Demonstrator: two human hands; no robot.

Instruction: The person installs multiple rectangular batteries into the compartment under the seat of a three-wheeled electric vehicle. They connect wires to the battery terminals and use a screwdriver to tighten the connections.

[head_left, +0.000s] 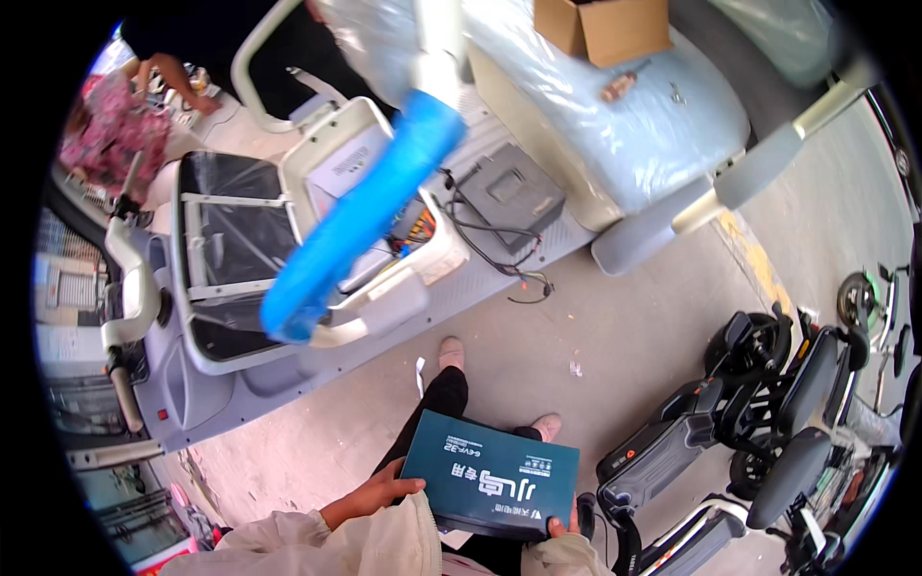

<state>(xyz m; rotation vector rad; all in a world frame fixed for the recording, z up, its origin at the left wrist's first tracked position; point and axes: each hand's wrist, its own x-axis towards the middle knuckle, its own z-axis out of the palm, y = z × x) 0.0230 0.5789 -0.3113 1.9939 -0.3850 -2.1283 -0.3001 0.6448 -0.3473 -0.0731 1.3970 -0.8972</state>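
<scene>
A dark teal box-shaped battery (499, 470) with white printing on top is held level in front of my body. My left hand (373, 494) is closed on its left end, with the thumb near the top edge. At the lower right corner, my right hand (565, 526) grips it, only the fingertips and thumb showing. Ahead stands a light-coloured vehicle with an open seat-base compartment (447, 252), coloured wires and a white packet inside. A blue-wrapped armrest (370, 206) crosses over that compartment and hides part of it.
A dark grey plastic cover (509, 192) and black cables (495, 252) lie on the footboard. An open cardboard box (615, 34) sits on the plastic-covered seat (643, 134). Electric scooters (672, 442) stand at the right. Another person's arm (178, 82) shows at the far left.
</scene>
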